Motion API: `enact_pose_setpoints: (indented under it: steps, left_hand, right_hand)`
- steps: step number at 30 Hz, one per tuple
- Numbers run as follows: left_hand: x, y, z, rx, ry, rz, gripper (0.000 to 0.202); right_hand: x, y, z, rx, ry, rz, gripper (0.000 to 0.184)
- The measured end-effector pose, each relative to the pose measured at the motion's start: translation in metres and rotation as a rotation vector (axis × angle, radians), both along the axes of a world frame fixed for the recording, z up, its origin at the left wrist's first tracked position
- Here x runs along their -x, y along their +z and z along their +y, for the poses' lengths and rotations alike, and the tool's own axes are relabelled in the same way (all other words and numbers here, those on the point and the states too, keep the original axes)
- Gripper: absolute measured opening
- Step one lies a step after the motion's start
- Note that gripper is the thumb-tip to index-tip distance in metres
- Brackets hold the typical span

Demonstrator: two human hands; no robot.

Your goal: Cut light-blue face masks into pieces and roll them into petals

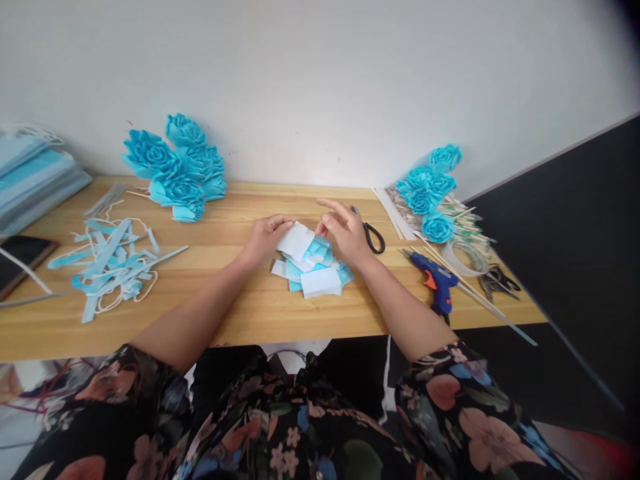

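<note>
At the far left of the wooden tabletop point(215, 230) sits a stack of blue face masks point(40, 180), with a dark smartphone point(26, 260) nearer, partly under a pale cord. Right of these, a loose heap of blue strips and white ear loops point(113, 263) lies near a clear plastic packet point(105, 199). Farther back, a cluster of blue fabric-like roses point(183, 170) stands close to the wall. Toward the middle, the left hand point(269, 235) pinches a white square point(299, 240) between thumb and fingers, over the far left part of a pile of blue and white cut pieces point(320, 281). Beyond the pile's far right side, the right hand point(347, 233) is raised with its fingers parted, the index extended, grasping nothing visible. Black-handled scissors point(375, 239) lie just right of it, partly hidden. Farther right come a blue glue gun point(440, 283), more blue roses point(429, 187) at the far side, a clear roll point(465, 259), thin sticks point(470, 288) and, rightmost, dark-handled pliers point(499, 283).
</note>
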State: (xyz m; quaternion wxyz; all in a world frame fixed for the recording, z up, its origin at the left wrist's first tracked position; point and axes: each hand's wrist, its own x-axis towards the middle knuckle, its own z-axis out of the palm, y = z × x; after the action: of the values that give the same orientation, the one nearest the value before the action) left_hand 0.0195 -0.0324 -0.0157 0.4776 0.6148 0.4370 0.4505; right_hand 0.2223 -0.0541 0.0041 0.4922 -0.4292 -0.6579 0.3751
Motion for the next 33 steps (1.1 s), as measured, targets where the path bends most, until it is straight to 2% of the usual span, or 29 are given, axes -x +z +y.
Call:
enact_pose_setpoints:
  steps: [8,15,18,21,23,25,27,30,33]
  left_hand:
    - [0.004,-0.007,0.002,-0.123,0.011,0.194,0.028]
    - [0.007,-0.013,0.008,-0.116,0.147,0.183,0.030]
    - [0.006,-0.010,0.008,-0.103,0.192,0.185,0.027]
    - [0.006,-0.007,0.006,-0.113,0.165,0.169,0.028]
    - [0.006,-0.007,0.005,-0.136,0.129,0.156,0.029]
    - [0.005,-0.007,0.004,-0.169,0.086,0.135,0.031]
    - [0.004,-0.007,0.003,-0.201,0.038,0.108,0.033]
    - [0.002,-0.007,0.001,-0.214,-0.031,0.110,0.038]
    - [0.001,-0.007,0.000,-0.196,-0.075,0.108,0.041]
  right_hand:
    - [-0.003,-0.007,0.008,-0.005,-0.031,0.024,0.042]
    - [-0.003,-0.010,0.008,-0.022,-0.058,-0.074,0.035]
    - [-0.007,-0.005,0.008,-0.019,-0.014,-0.134,0.030]
    - [-0.012,0.012,0.007,0.005,0.091,-0.228,0.028]
    - [-0.016,0.026,0.004,0.011,0.238,-0.341,0.037]
    - [-0.021,0.036,-0.001,-0.014,0.393,-0.494,0.059]
    - [-0.027,0.037,-0.010,-0.060,0.493,-0.662,0.085]
    - [-0.034,0.019,-0.025,-0.090,0.480,-0.875,0.106]
    - [-0.030,-0.008,-0.031,-0.073,0.339,-0.925,0.107]
